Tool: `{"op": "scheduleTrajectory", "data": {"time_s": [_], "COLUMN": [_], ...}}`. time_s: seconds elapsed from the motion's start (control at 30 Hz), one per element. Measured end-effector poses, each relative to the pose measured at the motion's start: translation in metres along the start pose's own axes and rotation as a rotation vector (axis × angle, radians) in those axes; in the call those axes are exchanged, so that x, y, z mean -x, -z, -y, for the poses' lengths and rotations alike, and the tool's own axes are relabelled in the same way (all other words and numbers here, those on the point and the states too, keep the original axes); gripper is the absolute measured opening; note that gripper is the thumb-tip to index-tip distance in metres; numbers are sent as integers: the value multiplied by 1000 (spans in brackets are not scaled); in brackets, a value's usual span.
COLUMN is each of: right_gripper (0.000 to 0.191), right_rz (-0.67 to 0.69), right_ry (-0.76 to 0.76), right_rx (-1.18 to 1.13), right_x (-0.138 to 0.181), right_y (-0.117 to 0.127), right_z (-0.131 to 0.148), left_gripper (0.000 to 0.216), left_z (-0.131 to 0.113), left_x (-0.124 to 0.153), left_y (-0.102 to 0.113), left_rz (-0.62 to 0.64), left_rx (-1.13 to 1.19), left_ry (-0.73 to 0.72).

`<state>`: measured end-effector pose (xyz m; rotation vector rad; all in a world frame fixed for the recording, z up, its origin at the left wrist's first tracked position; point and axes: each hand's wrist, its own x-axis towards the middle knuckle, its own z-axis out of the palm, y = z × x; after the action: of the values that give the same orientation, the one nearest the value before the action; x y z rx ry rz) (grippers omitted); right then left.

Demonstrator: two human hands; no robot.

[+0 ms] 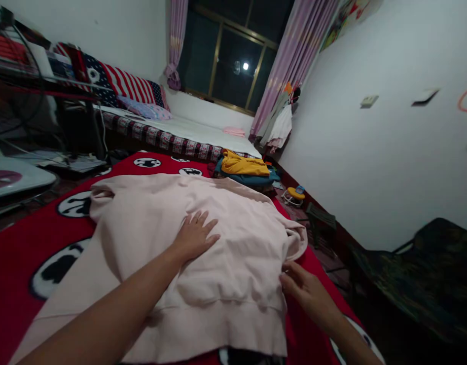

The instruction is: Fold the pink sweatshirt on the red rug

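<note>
Fingers splayed flat, left hand presses one sweatshirt; right hand touches its edge, grip unclear.

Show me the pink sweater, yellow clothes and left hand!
pink sweater (241,253), head view, middle of its body
yellow clothes (244,165), head view, top of the pile
left hand (195,237), head view, back of the hand

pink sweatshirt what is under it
The pink sweatshirt lies on a red blanket with black-and-white round prints, showing on both sides. The left hand rests flat on top; the right hand touches its right edge. Whatever is beneath its middle is covered.
</note>
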<state>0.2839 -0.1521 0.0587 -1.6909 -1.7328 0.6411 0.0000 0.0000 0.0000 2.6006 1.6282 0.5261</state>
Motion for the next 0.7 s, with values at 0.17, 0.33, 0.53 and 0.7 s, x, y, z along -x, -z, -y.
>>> {"op": "scheduleTrajectory", "data": {"time_s": [0.17,0.33,0.53,0.7], "right_gripper": [9,22,57,21], "right_rz": [-8,-153,437,60], "right_ry": [29,207,598,572], "right_rx": [-17,-127,56,-138], "right_x": [-20,-51,-31,-18], "right_y": [-18,-57,-127,-93], "right_z": [27,85,109,76], "left_gripper": [48,55,67,63], "left_z": [7,7,3,1], "left_x": [-5,-8,0,1], "left_y": [-3,15,27,12], "left_rz": [-92,-106,62,150], "left_rx": [291,1046,1405,1010], "left_ry": [-12,8,53,-98]}}
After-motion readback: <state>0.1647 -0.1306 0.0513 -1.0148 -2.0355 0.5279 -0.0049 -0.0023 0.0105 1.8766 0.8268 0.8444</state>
